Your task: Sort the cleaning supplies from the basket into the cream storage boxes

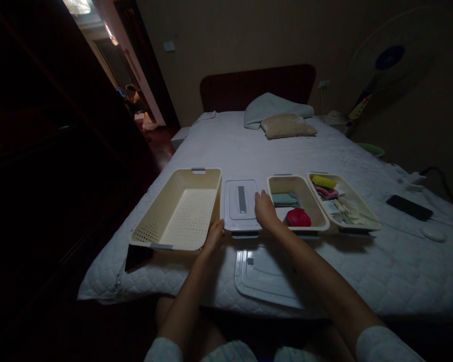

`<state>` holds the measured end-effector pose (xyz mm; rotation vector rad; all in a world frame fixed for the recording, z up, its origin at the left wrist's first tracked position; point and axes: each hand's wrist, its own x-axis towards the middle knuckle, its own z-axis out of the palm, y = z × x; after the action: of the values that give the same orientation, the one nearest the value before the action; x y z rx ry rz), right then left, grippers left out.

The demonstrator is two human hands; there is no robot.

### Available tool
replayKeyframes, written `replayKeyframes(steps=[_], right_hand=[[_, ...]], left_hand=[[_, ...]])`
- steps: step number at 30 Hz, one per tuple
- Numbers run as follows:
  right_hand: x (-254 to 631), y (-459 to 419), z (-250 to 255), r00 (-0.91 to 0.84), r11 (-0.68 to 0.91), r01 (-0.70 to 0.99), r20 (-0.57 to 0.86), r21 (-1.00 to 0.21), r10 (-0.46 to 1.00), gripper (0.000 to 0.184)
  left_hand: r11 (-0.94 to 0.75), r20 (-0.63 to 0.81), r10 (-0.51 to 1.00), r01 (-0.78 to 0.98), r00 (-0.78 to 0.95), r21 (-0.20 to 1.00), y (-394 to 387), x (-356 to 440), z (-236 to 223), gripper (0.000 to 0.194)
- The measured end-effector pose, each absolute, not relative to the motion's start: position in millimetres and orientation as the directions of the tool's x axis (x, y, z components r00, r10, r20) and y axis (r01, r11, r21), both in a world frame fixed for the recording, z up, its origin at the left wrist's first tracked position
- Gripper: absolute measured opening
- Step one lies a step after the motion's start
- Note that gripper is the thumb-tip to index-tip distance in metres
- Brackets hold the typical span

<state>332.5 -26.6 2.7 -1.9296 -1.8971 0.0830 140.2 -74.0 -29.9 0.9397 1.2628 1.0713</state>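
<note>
A small storage box (232, 203) with a white lid and a grey handle strip sits on the bed between my two hands. At its lower left side, my left hand (214, 235) grips it, fingers partly hidden. My right hand (266, 208) is closed on its right edge, fingers curled. Left of it stands a cream perforated basket (183, 211) with nothing in it. To the right, an open cream bin (309, 201) holds folded green cloth (284, 199) and a red roll (298, 217). A second bin (362, 216) beside that holds a yellow roll (323, 181) and mixed small items.
A loose clear-white lid (266, 281) lies at the bed's front edge. A dark object (138, 257) is partly under the basket. On the right are a black phone (409, 207), a white mouse-like object (433, 234) and cables. Pillows (289, 125) and a fan (390, 58) are farther back.
</note>
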Motion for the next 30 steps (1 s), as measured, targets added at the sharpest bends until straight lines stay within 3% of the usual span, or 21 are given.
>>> replayKeyframes(steps=[7, 12, 18, 24, 27, 30], right_hand=[[335.1, -9.2, 10.6, -0.089, 0.164, 0.964, 0.329, -0.208, 0.94, 0.042], [319.3, 29.4, 21.0, -0.127, 0.223, 0.945, 0.361, -0.238, 0.924, 0.046], [305.8, 63.5, 9.2, -0.164, 0.224, 0.945, 0.245, -0.239, 0.956, 0.051], [306.7, 70.9, -6.7, -0.15, 0.205, 0.956, 0.254, -0.208, 0.955, 0.05], [304.4, 72.1, -6.8, -0.147, 0.201, 0.96, 0.257, -0.197, 0.955, 0.05], [302.8, 71.3, -6.0, -0.151, 0.206, 0.96, 0.269, -0.19, 0.951, 0.05]], left_hand=[[0.285, -0.285, 0.958, -0.076, 0.008, 0.955, -74.9, 138.4, -28.0, 0.048], [0.258, -0.258, 0.966, -0.013, -0.023, 0.966, -73.0, 134.5, -36.0, 0.04], [0.216, -0.216, 0.976, -0.018, -0.011, 0.976, -66.4, 130.1, -41.4, 0.032], [0.176, -0.166, 0.983, 0.144, -0.079, 0.974, -66.2, 140.5, -34.4, 0.029], [0.101, -0.055, 0.984, 0.271, -0.17, 0.957, -70.5, 148.6, -35.2, 0.032], [-0.106, 0.205, 0.959, 0.422, -0.195, 0.9, -73.4, 151.4, -42.5, 0.037]])
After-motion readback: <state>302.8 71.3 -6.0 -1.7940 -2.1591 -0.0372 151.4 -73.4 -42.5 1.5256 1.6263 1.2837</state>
